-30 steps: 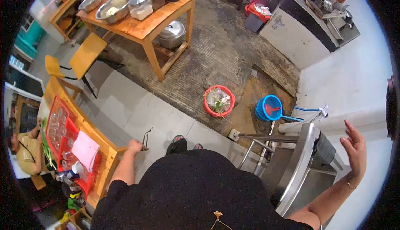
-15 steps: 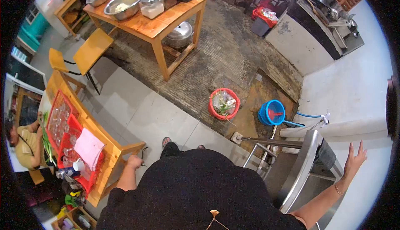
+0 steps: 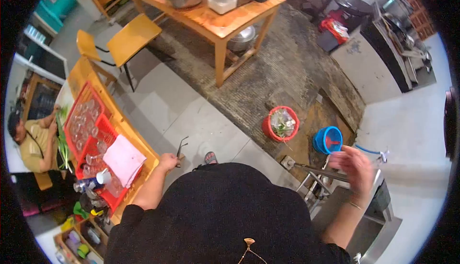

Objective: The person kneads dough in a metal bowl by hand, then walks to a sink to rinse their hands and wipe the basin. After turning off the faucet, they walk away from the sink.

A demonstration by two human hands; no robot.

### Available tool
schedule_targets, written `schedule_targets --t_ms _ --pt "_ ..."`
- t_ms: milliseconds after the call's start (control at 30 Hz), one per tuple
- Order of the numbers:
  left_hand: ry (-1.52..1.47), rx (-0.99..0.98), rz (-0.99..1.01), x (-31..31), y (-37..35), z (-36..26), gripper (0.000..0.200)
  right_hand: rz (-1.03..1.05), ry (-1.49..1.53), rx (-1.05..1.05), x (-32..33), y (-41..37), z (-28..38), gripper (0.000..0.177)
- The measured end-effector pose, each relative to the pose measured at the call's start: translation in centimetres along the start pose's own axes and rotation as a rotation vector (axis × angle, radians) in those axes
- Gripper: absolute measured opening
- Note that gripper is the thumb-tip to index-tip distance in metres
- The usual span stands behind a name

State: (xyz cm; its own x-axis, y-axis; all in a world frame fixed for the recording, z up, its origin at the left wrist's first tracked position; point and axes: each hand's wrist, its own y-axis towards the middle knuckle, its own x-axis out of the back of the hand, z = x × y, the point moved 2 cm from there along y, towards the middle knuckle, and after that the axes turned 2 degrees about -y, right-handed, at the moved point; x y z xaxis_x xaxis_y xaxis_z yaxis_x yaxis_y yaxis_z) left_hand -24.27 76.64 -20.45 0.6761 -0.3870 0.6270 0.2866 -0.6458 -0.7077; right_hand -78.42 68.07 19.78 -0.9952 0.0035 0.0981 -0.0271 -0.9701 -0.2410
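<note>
My left hand (image 3: 168, 162) is closed around a thin dark object, maybe a pair of glasses (image 3: 181, 148), beside the edge of a wooden table (image 3: 149, 155). On that table, red baskets (image 3: 86, 90) hold clear glasses, with a pink cloth (image 3: 123, 160) and a white cup (image 3: 103, 176) on top. My right hand (image 3: 354, 168) is raised over the metal stand at the right, blurred, its fingers apart and nothing seen in it. Just beyond it is a blue bucket (image 3: 327, 140) with something red inside.
A red basket (image 3: 281, 123) with a plastic bag and greens stands on the floor. Farther off are a wooden table (image 3: 215, 23) with bowls and jars and a yellow chair (image 3: 133, 38). At the left, a person (image 3: 36, 142) handles long green vegetables. A metal counter (image 3: 335, 206) stands at the right.
The view has shifted, so the room's things appear farther right. My right hand has come inward from the wall toward the blue bucket's side. My left hand stays closed on the thin object.
</note>
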Motion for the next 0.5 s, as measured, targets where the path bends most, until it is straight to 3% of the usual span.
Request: schedule_targets --t_ms 33,67,100,133,167,200,233,300,367,433,467,500 --pt "0.014 -0.023 0.022 -0.1 -0.3 0.5 0.029 -0.017 -0.019 -0.239 -1.3 2.3 -4.0 0.034" --pt "0.000 -0.008 0.017 -0.4 -0.8 1.3 0.029 0.029 -0.487 -0.263 -1.0 3.7 -10.6 0.029" --pt "-0.057 -0.004 0.036 -1.0 -1.3 2.2 0.028 0.295 -1.367 0.008 -1.6 3.3 -16.4 0.025" --pt "-0.111 -0.004 0.055 -1.4 -1.5 2.7 0.028 0.288 -1.820 -0.168 -4.1 1.8 -18.9 0.026" --pt "-0.059 0.022 0.105 -0.1 -3.6 1.4 0.024 0.599 -1.795 -0.329 -4.2 1.6 -22.4 0.027" --pt "-0.070 0.022 0.098 -0.3 -3.5 2.1 0.024 0.796 -1.530 -0.349 -3.4 1.7 -26.6 0.029" --pt "-0.063 -0.004 0.088 -1.1 -3.7 3.6 0.025 0.528 -0.995 -0.446 -5.0 0.9 -25.1 0.031" --pt "-0.060 -0.028 0.075 -3.7 -3.6 6.7 0.026 0.674 -1.058 -0.508 -0.1 2.1 -39.8 0.033" --pt "0.077 0.127 0.096 -7.4 -2.7 10.3 0.029 0.754 -1.090 -0.528 3.1 3.4 -48.5 0.034" --pt "0.141 0.106 0.041 -9.4 -3.0 12.9 0.030 0.784 -1.401 -0.461 3.8 5.6 -48.0 0.039" --pt "0.206 0.084 -0.008 -10.4 -2.3 13.1 0.032 0.686 -1.312 -0.455 4.2 7.0 -45.8 0.041" --pt "0.123 0.201 0.050 -9.1 -3.6 11.7 0.034 0.592 -1.217 -0.441 2.8 8.2 -40.4 0.043"
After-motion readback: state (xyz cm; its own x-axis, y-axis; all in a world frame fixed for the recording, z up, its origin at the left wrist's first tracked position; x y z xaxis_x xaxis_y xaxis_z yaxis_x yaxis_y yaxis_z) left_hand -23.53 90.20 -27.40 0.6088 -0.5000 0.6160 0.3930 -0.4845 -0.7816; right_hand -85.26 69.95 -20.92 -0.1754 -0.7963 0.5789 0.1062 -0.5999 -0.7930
